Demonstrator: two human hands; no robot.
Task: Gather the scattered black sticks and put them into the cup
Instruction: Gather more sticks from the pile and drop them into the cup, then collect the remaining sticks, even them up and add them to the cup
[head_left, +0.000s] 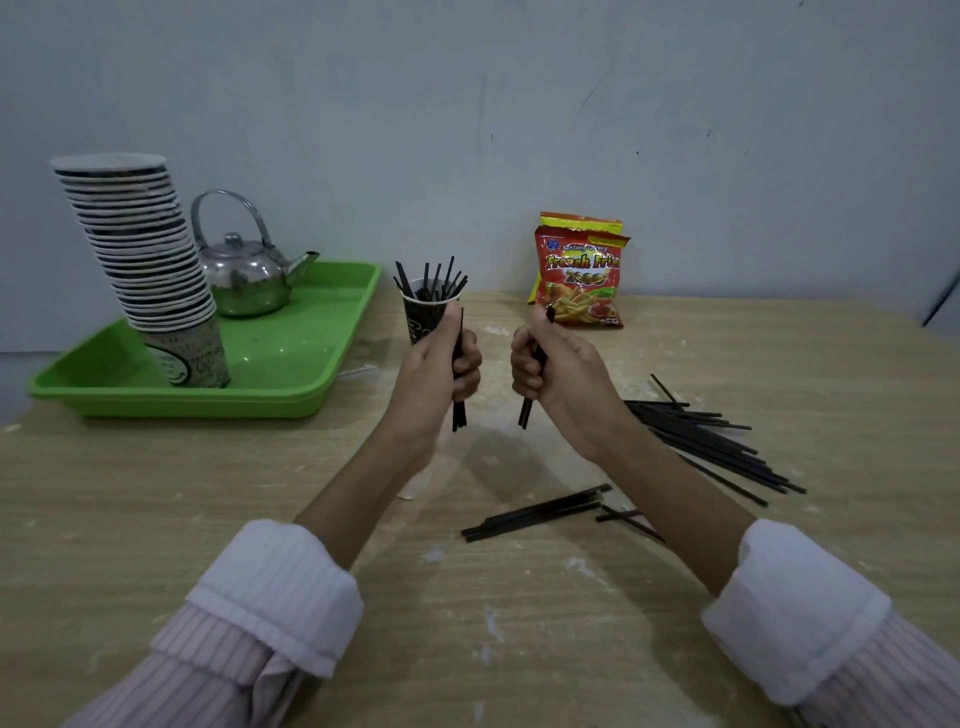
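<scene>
A dark paper cup (422, 317) stands at the table's middle back with several black sticks (434, 280) poking out of it. My left hand (436, 371) is just in front of the cup, closed around a small upright bundle of black sticks (459, 410). My right hand (558, 374) is beside it, closed around a few more black sticks (525, 413). A large pile of loose black sticks (711, 441) lies on the table to the right. A smaller group of black sticks (540, 512) lies nearer to me, under my right forearm.
A green tray (291, 364) at the left holds a tall leaning stack of paper cups (150, 260) and a metal kettle (244, 275). Snack bags (579, 275) stand against the wall behind my right hand. The wooden table (208, 493) has pale smears.
</scene>
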